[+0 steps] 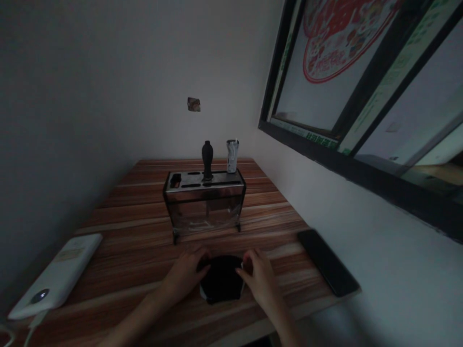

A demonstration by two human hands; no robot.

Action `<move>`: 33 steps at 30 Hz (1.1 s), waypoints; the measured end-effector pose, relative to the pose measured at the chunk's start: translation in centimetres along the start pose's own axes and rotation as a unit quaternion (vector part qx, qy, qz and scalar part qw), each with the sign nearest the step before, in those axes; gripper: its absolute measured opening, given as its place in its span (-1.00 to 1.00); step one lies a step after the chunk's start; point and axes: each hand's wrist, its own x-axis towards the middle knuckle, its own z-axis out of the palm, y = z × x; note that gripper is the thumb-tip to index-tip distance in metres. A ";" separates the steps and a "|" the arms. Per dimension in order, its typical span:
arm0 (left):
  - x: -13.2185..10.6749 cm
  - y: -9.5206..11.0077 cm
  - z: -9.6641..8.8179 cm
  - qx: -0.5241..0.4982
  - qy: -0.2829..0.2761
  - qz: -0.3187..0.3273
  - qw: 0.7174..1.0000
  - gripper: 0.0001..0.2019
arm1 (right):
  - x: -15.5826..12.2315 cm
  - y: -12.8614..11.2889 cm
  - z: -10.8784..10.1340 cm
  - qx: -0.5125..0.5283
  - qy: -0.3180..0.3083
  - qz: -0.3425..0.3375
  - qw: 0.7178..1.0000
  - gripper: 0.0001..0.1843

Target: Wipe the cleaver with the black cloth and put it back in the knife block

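Observation:
A small dark object (221,284) with a pale rim lies on the wooden table (137,250) near its front edge. My left hand (187,275) grips its left side with curled fingers. My right hand (258,280) grips its right side, fingers bent over the top edge. Behind it stands a clear knife block (204,205) with a slotted metal top and one black handle (207,160) sticking up.
A white power bank (60,274) with a lit indicator and cable lies at the left edge. A black phone (327,261) lies at the right edge. A small white packet (232,155) stands behind the block. Walls close in left and right; a window is upper right.

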 end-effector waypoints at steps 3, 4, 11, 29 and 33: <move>0.0 0.7 0.3 -0.014 -0.018 -0.010 1.000 -0.85 | -0.3 0.6 0.0 0.094 0.008 0.021 0.995 -0.85; 0.1 1.0 0.3 -0.022 -0.023 -0.012 0.999 -0.85 | -0.4 0.7 -0.1 0.111 0.008 0.026 0.993 -0.87; 2.0 3.4 1.4 -0.079 -0.026 0.012 0.996 -0.87 | -0.7 1.5 -1.6 0.206 0.023 0.041 0.977 -0.98; 6.6 8.6 7.1 0.047 0.004 0.159 0.986 -0.66 | 0.8 9.5 -6.9 0.053 0.107 0.059 0.991 -0.85; 6.3 8.6 7.3 0.077 0.013 0.160 0.984 -0.67 | 0.9 9.6 -6.4 0.031 0.117 0.044 0.992 -0.86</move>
